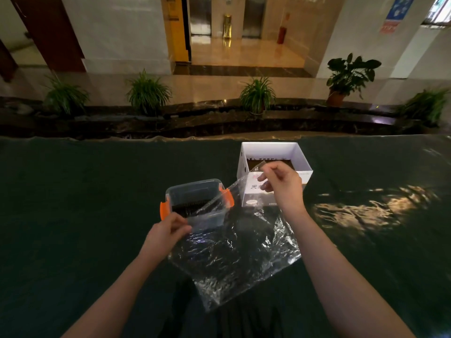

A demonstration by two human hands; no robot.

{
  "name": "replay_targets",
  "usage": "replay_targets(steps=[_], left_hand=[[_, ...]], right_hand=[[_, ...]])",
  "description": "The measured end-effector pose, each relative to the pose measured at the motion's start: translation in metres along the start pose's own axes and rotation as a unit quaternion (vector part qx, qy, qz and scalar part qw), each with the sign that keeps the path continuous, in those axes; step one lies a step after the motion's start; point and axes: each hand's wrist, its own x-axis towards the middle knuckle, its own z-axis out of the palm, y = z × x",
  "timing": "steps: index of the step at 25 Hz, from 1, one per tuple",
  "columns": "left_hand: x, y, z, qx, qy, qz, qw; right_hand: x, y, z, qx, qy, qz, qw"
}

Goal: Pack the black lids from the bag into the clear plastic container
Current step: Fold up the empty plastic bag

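We see the left hand pinching one edge of the bag, the right hand pinching its raised corner. Black lids already lie in the clear plastic container. We judge the bag looks almost empty, so little is left.

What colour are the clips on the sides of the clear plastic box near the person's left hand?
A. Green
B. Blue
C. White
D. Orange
D. The clear plastic container has orange clips on its left and right sides, just beyond the left hand, which pinches an edge of the clear bag.
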Motion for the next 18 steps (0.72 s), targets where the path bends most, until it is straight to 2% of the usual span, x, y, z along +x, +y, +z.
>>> replay_targets(steps=[2,4,7,8,10,12,14,16,17,18], left_hand=[[0.005,0.018,0.004,-0.062,-0.061,0.021,0.996],[0.012,0.042,0.010,-0.090,-0.065,0.067,0.991],[0.016,0.068,0.009,-0.096,-0.045,0.124,0.987],[0.016,0.069,0.003,-0.115,-0.044,0.123,0.985],[0.015,0.063,-0.011,-0.163,-0.048,0.102,0.980],[0.014,0.050,-0.028,-0.207,-0.028,0.069,0.976],[0.015,0.038,-0.043,-0.286,-0.015,0.025,0.958],[0.016,0.031,-0.051,-0.351,-0.016,-0.015,0.936],[0.018,0.029,-0.051,-0.377,-0.016,-0.030,0.926],[0.019,0.029,-0.049,-0.400,-0.016,-0.041,0.916]], right_hand=[[-0.006,-0.005,0.010,0.026,-0.077,-0.023,0.996],[-0.012,-0.008,0.024,0.015,-0.130,-0.053,0.990],[-0.015,-0.015,0.029,-0.027,-0.138,-0.067,0.988],[-0.011,-0.014,0.021,-0.084,-0.159,-0.059,0.982],[-0.004,-0.005,-0.003,-0.220,-0.251,-0.003,0.943],[-0.002,0.013,-0.030,-0.239,-0.324,0.086,0.911],[-0.001,0.027,-0.054,-0.172,-0.304,0.118,0.929],[-0.004,0.036,-0.071,0.019,-0.248,0.147,0.957],[-0.007,0.040,-0.072,0.139,-0.248,0.173,0.943],[-0.011,0.043,-0.067,0.207,-0.270,0.190,0.921]])
